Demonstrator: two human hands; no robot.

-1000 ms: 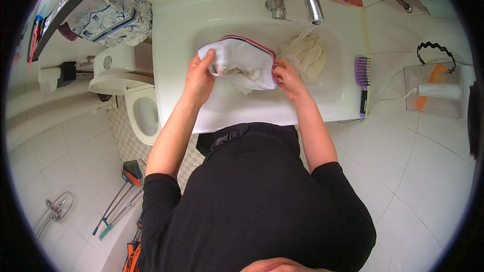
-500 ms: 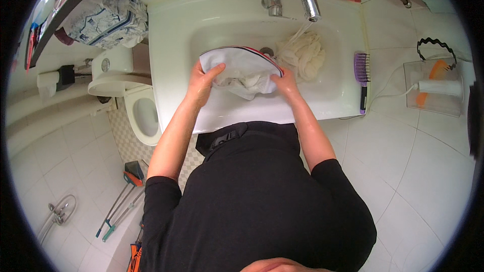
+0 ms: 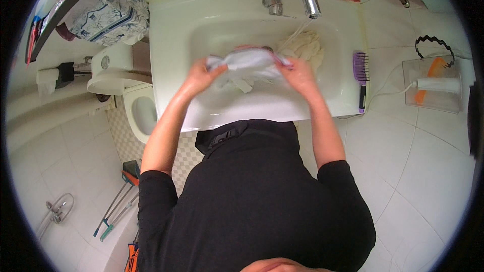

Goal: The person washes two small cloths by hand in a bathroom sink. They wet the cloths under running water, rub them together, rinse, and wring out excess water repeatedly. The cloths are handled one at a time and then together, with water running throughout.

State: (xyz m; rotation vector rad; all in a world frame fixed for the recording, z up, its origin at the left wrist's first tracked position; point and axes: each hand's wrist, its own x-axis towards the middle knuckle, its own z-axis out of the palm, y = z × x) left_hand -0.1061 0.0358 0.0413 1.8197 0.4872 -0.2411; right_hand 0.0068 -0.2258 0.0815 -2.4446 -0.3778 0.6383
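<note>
Stretched between my two hands over the sink point(image 3: 171, 40) is a white garment point(image 3: 247, 61), blurred by motion; a reddish-dark trim shows along its far edge. My left hand point(image 3: 204, 75) pinches its left end, thumb on top. Its right end is gripped by my right hand point(image 3: 297, 73). Part of the wet cloth hangs down toward the basin floor. Just beyond my right hand lies a bunched cream cloth point(image 3: 307, 49) in the basin. A thin stream of water runs from the chrome faucet point(image 3: 308, 0) onto it.
On the sink's right rim rests a purple hairbrush point(image 3: 361, 73). A clear box point(image 3: 433, 85) with a white appliance stands farther right. Left of the sink are a toilet point(image 3: 143, 111) and a patterned fabric bundle point(image 3: 111, 20). A dark-edged shelf point(image 3: 70, 12) juts in at upper left.
The garment has gone from hanging open, its striped edge plain to see, to being pulled into a narrower, blurred fold. My right hand has moved rightward and my hands are farther apart.
</note>
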